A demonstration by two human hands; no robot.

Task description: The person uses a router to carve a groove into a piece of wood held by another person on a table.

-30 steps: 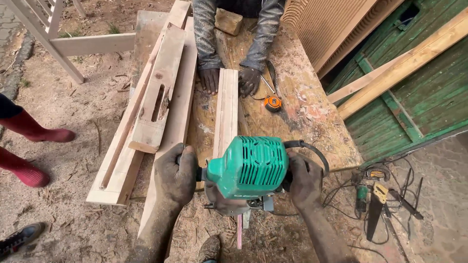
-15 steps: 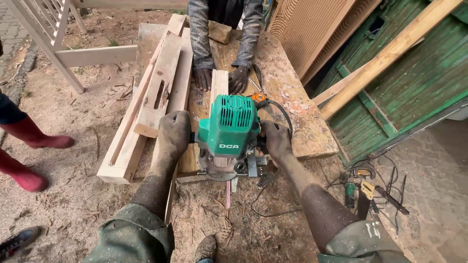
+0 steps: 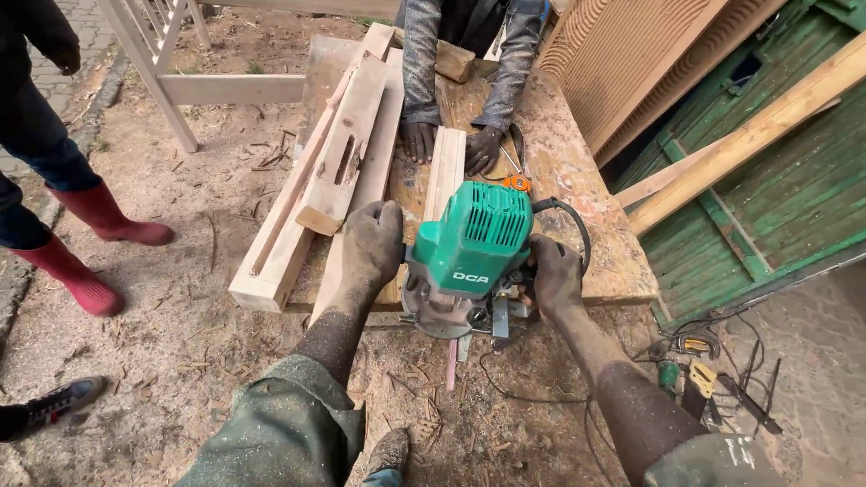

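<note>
Both hands on the green router (image 3: 469, 248). My left hand (image 3: 372, 242) has its grip closed around the left handle; my right hand (image 3: 555, 275) is closed around the right handle. The router sits upright at the near edge of the counter (image 3: 577, 194), its base over the near end of the pale plank (image 3: 445, 171) that runs lengthwise toward the far edge. Its black cord (image 3: 570, 221) loops off the right side.

At the far end of the plank, a co-worker's 2 gloved hands (image 3: 418, 142) press down on it, 1 on each side. An orange tape measure (image 3: 516, 181) lies just right of the plank, near those hands.

Left side of the counter: a stack of longer timbers (image 3: 316, 180), the top 1 showing a cut slot. Sawdust covers the counter and the ground.

Progress, judged: the router stands at the very near end of the plank, and the plank face ahead of it looks plain, with no groove I can make out. So the pass along the length appears mostly still to do. The bit itself is hidden under the base; cannot tell its depth or contact.

Red boots (image 3: 108, 216) stand on the ground, well left of the counter. Tools (image 3: 699, 374) lie on the ground at right.
</note>
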